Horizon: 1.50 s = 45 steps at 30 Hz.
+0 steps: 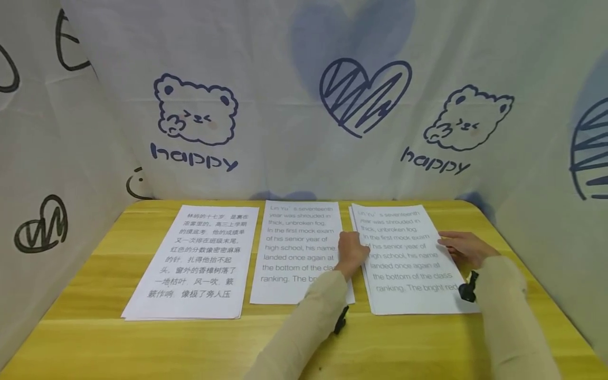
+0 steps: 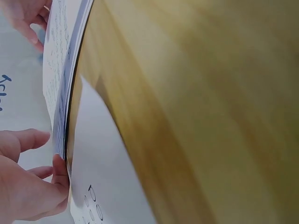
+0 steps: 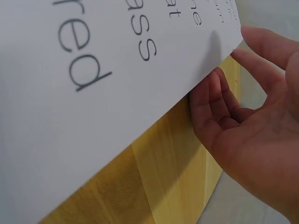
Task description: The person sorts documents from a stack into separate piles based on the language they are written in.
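Observation:
At the right of the table lies a stack of printed English sheets point(image 1: 404, 301), its sheets slightly offset along the left edge. My left hand point(image 1: 352, 253) is at that left edge, above the right side of the middle sheet point(image 1: 294, 293). In the left wrist view the left hand's fingertips point(image 2: 58, 161) touch the stack's edge while the thumb stands apart. My right hand point(image 1: 467, 248) touches the opposite edge, its fingers loosely bent. From the right wrist view, several fingers point(image 3: 210, 93) of it sit just below the paper's edge.
A stack of sheets with Chinese print point(image 1: 190, 311) lies at the left of the wooden table point(image 1: 190, 348). Behind the table hangs a white cloth point(image 1: 280, 148) with bear and heart drawings. Small black devices point(image 1: 467, 287) sit at both wrists.

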Available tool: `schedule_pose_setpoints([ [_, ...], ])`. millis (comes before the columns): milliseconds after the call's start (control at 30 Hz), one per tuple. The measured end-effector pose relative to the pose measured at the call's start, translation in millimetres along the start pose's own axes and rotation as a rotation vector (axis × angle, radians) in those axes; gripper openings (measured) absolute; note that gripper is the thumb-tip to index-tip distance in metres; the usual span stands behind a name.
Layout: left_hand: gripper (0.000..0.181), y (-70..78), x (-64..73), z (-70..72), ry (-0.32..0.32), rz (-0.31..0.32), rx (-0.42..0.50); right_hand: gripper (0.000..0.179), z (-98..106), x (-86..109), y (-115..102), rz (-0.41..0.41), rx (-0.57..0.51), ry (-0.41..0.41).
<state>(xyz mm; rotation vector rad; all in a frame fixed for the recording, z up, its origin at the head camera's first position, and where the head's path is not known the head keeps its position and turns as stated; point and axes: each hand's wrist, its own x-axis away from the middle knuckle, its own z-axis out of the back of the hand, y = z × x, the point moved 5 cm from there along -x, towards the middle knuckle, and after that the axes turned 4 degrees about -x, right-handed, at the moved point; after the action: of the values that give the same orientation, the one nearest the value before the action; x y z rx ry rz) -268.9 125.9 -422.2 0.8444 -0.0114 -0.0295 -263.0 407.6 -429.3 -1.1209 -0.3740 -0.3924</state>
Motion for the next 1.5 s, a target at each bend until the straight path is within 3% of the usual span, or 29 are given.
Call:
schedule_pose_setpoints([
  [133, 0.040, -2.8, -1.8, 0.4, -0.021, 0.037, 0.020, 0.066, 1, -0.1, 1, -0.015, 0.002, 0.016],
  [233, 0.045, -5.4, -5.7, 5.7, -0.012, 0.032, 0.030, 0.072, 3, -0.7, 1, -0.014, 0.037, 0.027],
  [367, 0.049, -11.7, -13.6, 20.8, 0.003, 0.008, 0.056, 0.074, 7, -4.0, 0, -0.002, 0.113, 0.088],
  [533, 0.048, -27.7, -21.6, 43.3, 0.001, 0.046, 0.126, 0.070, 7, -6.6, -6, 0.034, 0.167, 0.149],
  [767, 0.046, -55.7, -24.8, 73.4, -0.082, 0.084, 0.227, 0.067, -10, -0.3, -32, 0.146, 0.212, 0.089],
  [900, 0.044, -71.1, -23.7, 98.5, -0.086, 0.069, 0.209, 0.069, -20, -26.8, -28, 0.232, 0.209, 0.058],
  [1100, 0.043, -90.0, -20.4, 136.4, -0.068, 0.066, 0.163, 0.062, -27, -64.5, -12, 0.357, 0.156, 0.188],
  [1233, 0.046, -103.6, -14.7, 156.5, -0.070, 0.094, 0.150, 0.067, -43, -73.2, -10, 0.372, 0.163, 0.200],
  [1367, 0.046, -120.0, -10.2, 175.7, -0.061, 0.106, 0.164, 0.063, -67, -66.1, -24, 0.373, 0.218, 0.151],
  [1500, 0.046, -136.5, -8.2, 188.6, -0.051, 0.116, 0.203, 0.053, -97, -29.9, -53, 0.347, 0.240, 0.077],
])
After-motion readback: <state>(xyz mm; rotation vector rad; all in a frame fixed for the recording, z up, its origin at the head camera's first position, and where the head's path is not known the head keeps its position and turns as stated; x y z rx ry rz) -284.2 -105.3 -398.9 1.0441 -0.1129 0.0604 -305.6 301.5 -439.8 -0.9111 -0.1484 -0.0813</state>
